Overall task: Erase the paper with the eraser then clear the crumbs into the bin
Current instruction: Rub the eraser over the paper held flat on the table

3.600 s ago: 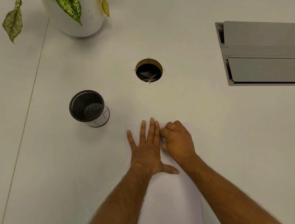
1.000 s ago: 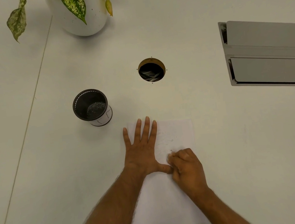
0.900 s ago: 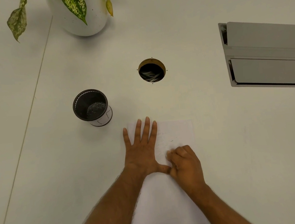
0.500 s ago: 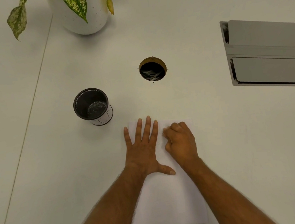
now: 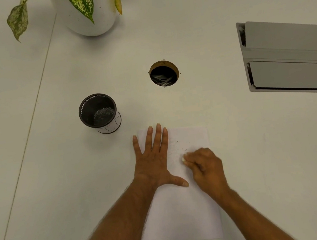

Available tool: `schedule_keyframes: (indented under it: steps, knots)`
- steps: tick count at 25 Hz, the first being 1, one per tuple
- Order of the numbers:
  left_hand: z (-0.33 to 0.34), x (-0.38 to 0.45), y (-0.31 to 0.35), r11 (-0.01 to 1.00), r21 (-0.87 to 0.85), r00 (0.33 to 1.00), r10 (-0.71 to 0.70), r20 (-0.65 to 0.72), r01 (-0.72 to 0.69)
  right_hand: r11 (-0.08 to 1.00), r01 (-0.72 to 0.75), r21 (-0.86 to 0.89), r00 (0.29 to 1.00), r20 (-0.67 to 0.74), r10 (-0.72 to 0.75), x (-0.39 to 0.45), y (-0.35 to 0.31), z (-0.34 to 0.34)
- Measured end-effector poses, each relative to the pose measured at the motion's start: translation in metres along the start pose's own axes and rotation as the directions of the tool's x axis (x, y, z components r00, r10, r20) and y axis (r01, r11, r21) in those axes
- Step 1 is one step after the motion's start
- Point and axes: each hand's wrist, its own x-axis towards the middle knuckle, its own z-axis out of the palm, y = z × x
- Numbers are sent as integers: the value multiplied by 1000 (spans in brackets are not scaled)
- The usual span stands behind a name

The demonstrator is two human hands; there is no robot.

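The left hand (image 5: 154, 161) lies flat with fingers spread on the paper's (image 5: 182, 216) upper left, pinning it to the tabletop (image 5: 258, 157). The right hand (image 5: 206, 168) is curled, its fingers pinching the eraser (image 5: 183, 158), whose pale tip pokes out against the sheet beside faint marks and crumbs (image 5: 183, 148); the bin (image 5: 99, 113) stands apart to the upper left

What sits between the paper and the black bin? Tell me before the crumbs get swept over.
Nothing visible. The black bin stands off the paper's far left corner, with only bare table between them. The left hand lies flat on that side of the sheet; the right hand holds the eraser.
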Motion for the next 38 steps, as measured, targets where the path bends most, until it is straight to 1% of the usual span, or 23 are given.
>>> schedule_keyframes:
  steps: [2, 6, 10, 12, 15, 19, 21, 24, 26, 27, 29, 31, 32, 33, 35, 38]
  knots:
    - [0, 0, 0, 1000, 5, 1000, -11, -2, 11, 995, 74, -73, 995, 72, -68, -22, -3, 7]
    - [-1, 1, 2, 1000, 16, 1000, -20, 15, 20, 957, 178, -227, 980, 127, -152, -20, -10, 15]
    - [-2, 1, 2, 999, 26, 1000, -19, -4, 19, 949, 152, -277, 983, 147, -114, -17, -14, 19]
    - [-1, 1, 1, 999, 31, 1000, -15, -16, 15, 943, 165, -289, 982, 138, -129, -11, -17, 20]
    - [1, 2, 0, 999, 43, 1000, -11, -21, 12, 936, 175, -305, 983, 109, -148, 7, -20, 21]
    - [2, 1, -1, 1000, 29, 1000, 9, -12, -9, 929, 175, -326, 980, 144, -134, 37, -23, 28]
    - [0, 1, -1, 1000, 29, 1000, 11, 0, -11, 931, 148, -333, 986, 129, -110, 53, -24, 32]
    - [-2, 0, 0, 1000, 29, 1000, 8, 8, -8, 936, 123, -331, 989, 113, -90, 68, -25, 36]
    - [-2, 0, 0, 1000, 19, 1000, 4, 19, -4, 948, 116, -297, 989, 121, -83, 70, -23, 36]
    - [-2, 0, 0, 1000, 17, 1000, 1, 20, -2, 962, 102, -253, 989, 126, -72, 71, -21, 34]
    - [-3, -1, 1, 1000, 16, 1000, -3, 20, 3, 994, 23, -108, 993, 121, -10, 74, -16, 25]
    - [-3, -1, 1, 1000, 10, 1000, -4, 25, 4, 994, -82, 65, 995, 57, 78, 71, -13, 12]
    - [-3, -1, 1, 1000, 8, 1000, -4, 24, 4, 988, -109, 109, 994, 9, 109, 64, -13, 6]
    - [-3, -1, 1, 1000, 5, 1000, -5, 22, 4, 986, -115, 117, 992, -28, 119, 54, -13, 1]
    - [-4, -1, 1, 1000, -1, 1000, -5, 19, 5, 998, -50, 34, 998, -37, 51, 22, -11, -2]
    - [-4, -1, 2, 1000, -4, 1000, -20, 13, 20, 993, 58, -99, 997, 63, -52, -20, -9, 5]
